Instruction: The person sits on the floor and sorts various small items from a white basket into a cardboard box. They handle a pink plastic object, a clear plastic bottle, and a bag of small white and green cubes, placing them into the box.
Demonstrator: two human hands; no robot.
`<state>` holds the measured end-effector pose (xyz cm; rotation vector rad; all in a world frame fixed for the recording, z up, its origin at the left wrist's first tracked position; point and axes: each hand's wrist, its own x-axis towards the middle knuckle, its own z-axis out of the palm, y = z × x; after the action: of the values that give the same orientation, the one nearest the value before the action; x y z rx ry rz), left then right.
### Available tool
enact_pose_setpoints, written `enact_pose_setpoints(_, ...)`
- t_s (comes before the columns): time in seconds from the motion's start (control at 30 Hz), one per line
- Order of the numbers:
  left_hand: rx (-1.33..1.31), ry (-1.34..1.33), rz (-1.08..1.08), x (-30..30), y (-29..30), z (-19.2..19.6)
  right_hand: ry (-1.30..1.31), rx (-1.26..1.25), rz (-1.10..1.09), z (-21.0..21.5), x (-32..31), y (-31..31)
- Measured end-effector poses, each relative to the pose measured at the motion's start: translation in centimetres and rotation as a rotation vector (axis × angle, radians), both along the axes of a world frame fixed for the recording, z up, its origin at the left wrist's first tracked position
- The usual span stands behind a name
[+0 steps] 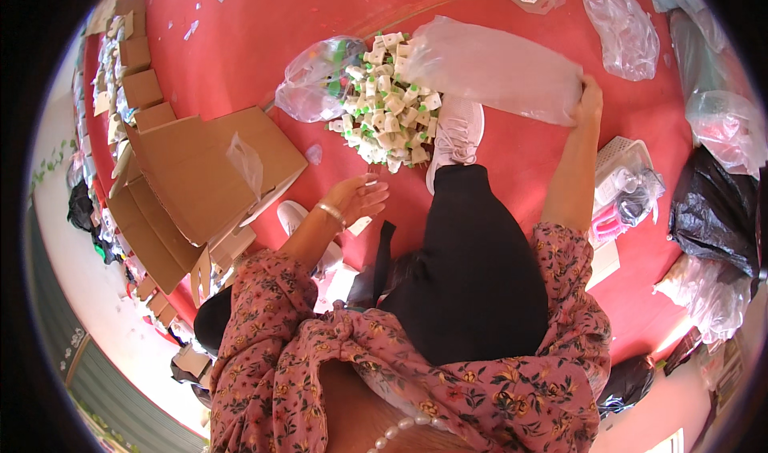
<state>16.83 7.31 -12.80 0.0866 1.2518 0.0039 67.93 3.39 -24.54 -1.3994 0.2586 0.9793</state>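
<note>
I sit on a red floor with a pile of small white and green plastic pieces (pixel 388 105) heaped in front of my white shoe (pixel 456 133). My right hand (pixel 588 101) is stretched out and grips the edge of a large clear plastic bag (pixel 496 69) that lies beside the pile. My left hand (pixel 358 197) hovers nearer to me, fingers curled around one small white piece, just below the pile. A second crumpled clear bag (pixel 316 77) lies on the pile's left side.
An open cardboard box (pixel 204 169) and a row of small folded cartons (pixel 140 77) stand to the left. Clear and black plastic bags (pixel 716 205) pile up on the right, next to a white slotted basket (pixel 620 157).
</note>
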Motion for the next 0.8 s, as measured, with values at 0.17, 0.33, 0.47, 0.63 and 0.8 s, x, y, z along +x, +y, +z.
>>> enact_pose_setpoints(0.17, 0.069, 0.044, 0.014, -3.8, -0.1, 6.5, -1.01, -1.018, 0.42, 0.2, -0.8, -1.3)
enact_pose_setpoints(0.33, 0.096, 0.04, -0.038, -6.5, -0.8, 13.2, -1.345, -0.078, 0.714, 4.0, -8.5, 3.2)
enact_pose_setpoints(0.47, 0.17, 0.045, -0.078, -8.5, -1.7, 16.5, -1.485, -0.508, 1.332, 5.5, -17.1, 5.3)
enact_pose_setpoints(0.63, 0.245, 0.028, -0.004, -8.9, -2.5, 16.9, -1.217, -0.497, 1.3, 3.1, -17.6, 4.4)
enact_pose_setpoints(0.8, 0.327, -0.089, -0.069, -7.5, -3.1, 16.7, -1.464, -0.591, 1.379, 1.7, -17.2, 2.4)
